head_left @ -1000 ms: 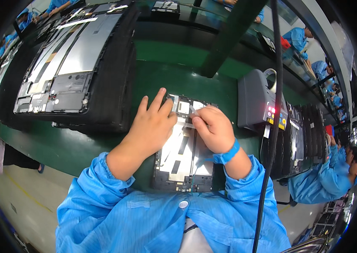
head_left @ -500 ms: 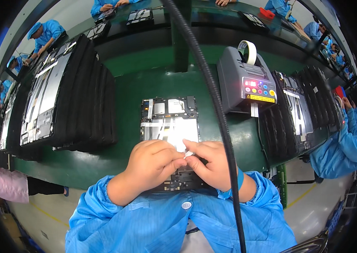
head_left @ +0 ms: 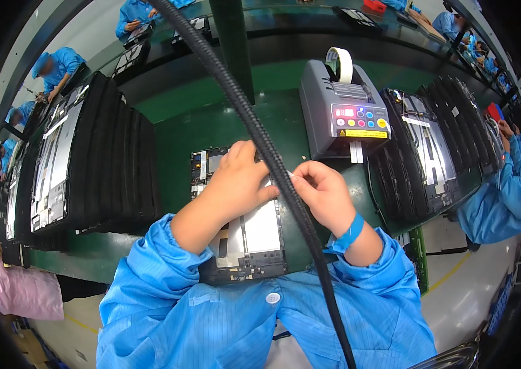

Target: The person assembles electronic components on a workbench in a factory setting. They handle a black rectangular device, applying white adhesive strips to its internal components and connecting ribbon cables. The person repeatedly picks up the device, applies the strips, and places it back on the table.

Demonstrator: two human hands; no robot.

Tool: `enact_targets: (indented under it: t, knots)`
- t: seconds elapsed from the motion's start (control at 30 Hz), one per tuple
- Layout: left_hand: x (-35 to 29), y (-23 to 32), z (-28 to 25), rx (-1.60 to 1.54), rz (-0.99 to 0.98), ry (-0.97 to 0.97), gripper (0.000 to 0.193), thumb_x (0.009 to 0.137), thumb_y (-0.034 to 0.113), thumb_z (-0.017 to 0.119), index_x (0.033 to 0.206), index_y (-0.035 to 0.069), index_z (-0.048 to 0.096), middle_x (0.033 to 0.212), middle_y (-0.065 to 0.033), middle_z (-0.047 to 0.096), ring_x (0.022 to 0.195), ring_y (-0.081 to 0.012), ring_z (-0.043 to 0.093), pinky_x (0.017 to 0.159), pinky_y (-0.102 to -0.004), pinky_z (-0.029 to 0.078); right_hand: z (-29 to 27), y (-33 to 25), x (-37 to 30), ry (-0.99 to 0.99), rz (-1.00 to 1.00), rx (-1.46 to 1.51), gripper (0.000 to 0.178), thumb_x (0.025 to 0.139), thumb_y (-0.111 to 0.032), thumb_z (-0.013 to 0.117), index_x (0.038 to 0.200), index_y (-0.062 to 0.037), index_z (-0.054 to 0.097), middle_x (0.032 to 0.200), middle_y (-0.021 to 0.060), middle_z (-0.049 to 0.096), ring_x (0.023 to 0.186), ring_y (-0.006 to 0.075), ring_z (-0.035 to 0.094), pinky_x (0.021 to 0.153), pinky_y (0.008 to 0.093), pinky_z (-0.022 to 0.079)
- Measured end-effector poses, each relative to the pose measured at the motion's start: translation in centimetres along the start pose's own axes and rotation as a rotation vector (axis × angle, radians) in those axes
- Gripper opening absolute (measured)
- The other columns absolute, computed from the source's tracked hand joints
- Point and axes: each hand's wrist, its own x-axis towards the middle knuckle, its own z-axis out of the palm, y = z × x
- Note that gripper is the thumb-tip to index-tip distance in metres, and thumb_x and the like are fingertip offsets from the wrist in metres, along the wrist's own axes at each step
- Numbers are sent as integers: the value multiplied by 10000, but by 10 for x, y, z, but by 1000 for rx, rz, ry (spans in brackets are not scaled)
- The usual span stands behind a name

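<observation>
An opened tablet-like device [head_left: 261, 229] lies in front of me on the green table, its silver inner plate and dark lower board showing. My left hand [head_left: 236, 178] rests over its upper half, thumb apart from the fingers; the fingertips are partly hidden. At the device's right edge, my right hand [head_left: 325, 194] pinches a small white strip of tape [head_left: 290, 174] between thumb and index finger. A black braided cable [head_left: 236, 92] crosses the view and covers part of the gap between my hands.
A grey tape dispenser [head_left: 343, 114] with a white roll stands beyond my right hand, a strip sticking out. Upright stacks of similar devices stand at left [head_left: 106, 166] and right [head_left: 420, 147]. Co-workers in blue sit around; a person in a pink sleeve [head_left: 23, 286] is at far left.
My hands were together over the device's middle. Now the left has moved up over its upper half and the right has drawn away to the right with the tape. The view has shifted slightly.
</observation>
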Motion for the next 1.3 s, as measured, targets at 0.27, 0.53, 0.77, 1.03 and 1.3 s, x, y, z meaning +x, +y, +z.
enact_targets:
  t: [0.27, 0.53, 0.77, 1.03, 1.3]
  knots:
    - [-19, -18, -8, 57, -12, -7, 436, 679, 254, 778, 1090, 141, 681, 1257, -175, 493, 1256, -424, 404, 1024, -513, 357, 3, 16, 35, -96, 58, -140, 347, 844, -132, 652, 1133, -10, 502, 1052, 134, 579, 781, 170, 595, 728, 319, 496]
    - [-23, -34, -6, 91, -19, 13, 453, 675, 278, 780, 1111, 196, 685, 1255, -167, 497, 1275, -419, 388, 1008, -522, 354, 27, 27, 79, -117, 25, -215, 472, 756, -123, 728, 1157, -26, 498, 1124, 165, 566, 881, 233, 608, 775, 330, 494]
    - [-21, -34, -2, 219, -40, 55, 413, 706, 295, 747, 1110, 232, 686, 1265, -160, 497, 1290, -407, 372, 999, -520, 339, 17, 7, 70, -98, -313, -415, 228, 806, -123, 694, 987, -39, 585, 978, 108, 591, 679, 185, 584, 648, 313, 490]
    - [-20, -44, 6, 1, -125, 68, 290, 786, 216, 680, 1074, 198, 715, 1248, -161, 506, 1308, -427, 359, 1030, -529, 305, 17, -12, 88, -431, -151, -697, 168, 846, -213, 621, 800, -51, 618, 737, 145, 623, 709, 340, 601, 642, 438, 470]
    - [-10, -41, 10, -93, -264, 123, 151, 799, 253, 697, 888, 156, 772, 1178, -147, 536, 1282, -408, 387, 1018, -510, 289, 14, -15, 98, -537, -81, -712, 178, 814, -217, 649, 801, -41, 620, 727, 150, 625, 687, 337, 604, 619, 422, 468]
